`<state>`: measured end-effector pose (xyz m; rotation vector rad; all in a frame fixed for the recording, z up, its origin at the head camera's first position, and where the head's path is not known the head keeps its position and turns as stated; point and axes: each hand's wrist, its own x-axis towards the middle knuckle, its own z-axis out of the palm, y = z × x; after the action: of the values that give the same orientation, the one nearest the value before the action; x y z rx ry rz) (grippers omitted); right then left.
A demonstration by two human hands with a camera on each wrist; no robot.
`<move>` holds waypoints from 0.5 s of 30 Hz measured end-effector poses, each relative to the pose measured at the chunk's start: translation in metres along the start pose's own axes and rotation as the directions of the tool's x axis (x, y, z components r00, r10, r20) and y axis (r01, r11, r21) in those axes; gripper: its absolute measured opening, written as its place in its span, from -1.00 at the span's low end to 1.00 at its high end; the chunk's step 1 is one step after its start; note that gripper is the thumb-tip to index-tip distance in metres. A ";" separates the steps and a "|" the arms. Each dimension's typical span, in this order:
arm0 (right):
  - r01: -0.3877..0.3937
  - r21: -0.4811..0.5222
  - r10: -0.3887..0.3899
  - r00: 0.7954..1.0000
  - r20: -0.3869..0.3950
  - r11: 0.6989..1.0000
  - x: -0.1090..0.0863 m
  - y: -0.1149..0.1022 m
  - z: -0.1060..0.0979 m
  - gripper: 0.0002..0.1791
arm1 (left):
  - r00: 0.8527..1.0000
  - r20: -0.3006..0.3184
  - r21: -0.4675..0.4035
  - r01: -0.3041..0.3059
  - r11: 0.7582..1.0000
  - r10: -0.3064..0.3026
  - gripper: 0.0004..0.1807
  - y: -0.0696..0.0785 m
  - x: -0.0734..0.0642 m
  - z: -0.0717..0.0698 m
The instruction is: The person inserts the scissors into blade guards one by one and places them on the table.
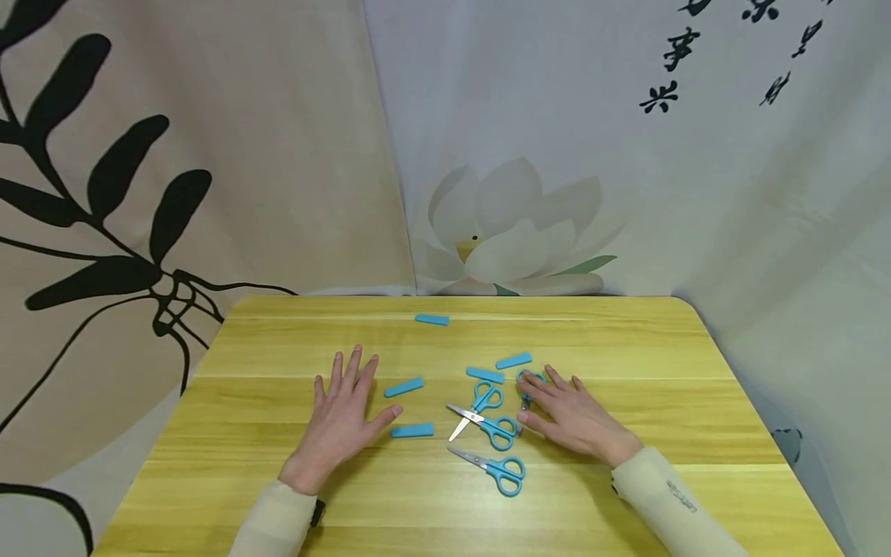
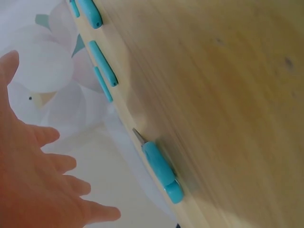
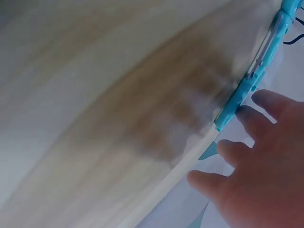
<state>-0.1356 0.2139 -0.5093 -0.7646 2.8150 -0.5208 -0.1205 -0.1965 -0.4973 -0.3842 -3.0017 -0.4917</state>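
My left hand (image 1: 341, 422) is spread out over the left part of the table, its thumb near two short blue blade covers (image 1: 404, 387). Nothing is in its grasp. On the right, my right hand (image 1: 578, 418) has extended fingers whose tips overlap a pair of blue-handled scissors (image 1: 525, 396), mostly hidden beneath them. Between the hands, another pair of scissors (image 1: 500, 432) lies across the blade of a third pair (image 1: 487, 394). Nearer the front lies one more pair of scissors (image 1: 504, 472), blades pointing left. The right wrist view shows fingertips close beside blue handles (image 3: 235, 104).
Two more blue covers (image 1: 485, 375) lie behind the scissors, and a single blue cover (image 1: 431, 319) is near the far edge. The wooden table (image 1: 244, 464) meets a printed curtain (image 1: 292, 155) at the back.
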 end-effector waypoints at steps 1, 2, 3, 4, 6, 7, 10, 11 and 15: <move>-0.003 0.001 0.003 1.000 -0.006 1.000 -0.002 0.001 -0.001 -0.22 | 1.000 -0.001 0.001 -0.002 1.000 0.002 0.07 0.000 0.000 0.000; -0.005 0.000 0.005 1.000 -0.011 1.000 -0.004 0.002 -0.001 -0.22 | 1.000 -0.002 0.001 -0.005 1.000 0.005 0.07 0.000 0.000 0.000; -0.009 0.000 0.009 1.000 -0.016 1.000 -0.007 0.004 -0.001 -0.22 | 1.000 -0.004 0.000 -0.007 1.000 0.007 0.07 0.001 0.001 0.000; -0.011 0.001 0.011 1.000 -0.023 1.000 -0.009 0.005 -0.002 -0.22 | 1.000 -0.006 0.000 -0.010 1.000 0.010 0.07 0.001 0.001 0.000; -0.016 0.001 0.016 0.999 -0.032 1.000 -0.015 0.007 -0.003 -0.22 | 1.000 -0.008 -0.003 -0.015 1.000 0.015 0.06 0.001 0.001 0.001; -0.015 0.000 0.015 0.999 -0.037 1.000 -0.017 0.008 -0.003 -0.22 | 1.000 -0.007 -0.004 -0.017 1.000 0.017 0.06 0.002 0.001 0.001; 0.011 -0.016 -0.012 0.998 -0.055 1.000 -0.021 0.012 -0.006 -0.22 | 1.000 0.003 0.001 -0.022 1.000 0.022 0.07 0.002 0.001 0.002; 0.027 -0.024 -0.029 0.998 -0.058 0.999 -0.021 0.014 -0.008 -0.22 | 1.000 0.006 0.003 -0.023 1.000 0.023 0.07 0.002 0.001 0.002; 0.114 -0.043 -0.116 0.992 -0.053 0.993 -0.014 0.023 -0.017 -0.22 | 0.999 0.017 0.009 -0.035 0.999 0.035 0.07 0.003 0.001 0.003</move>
<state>-0.1382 0.2442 -0.5012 -0.9392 2.8527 -0.5127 -0.1204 -0.1924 -0.4995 -0.4412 -3.0064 -0.4741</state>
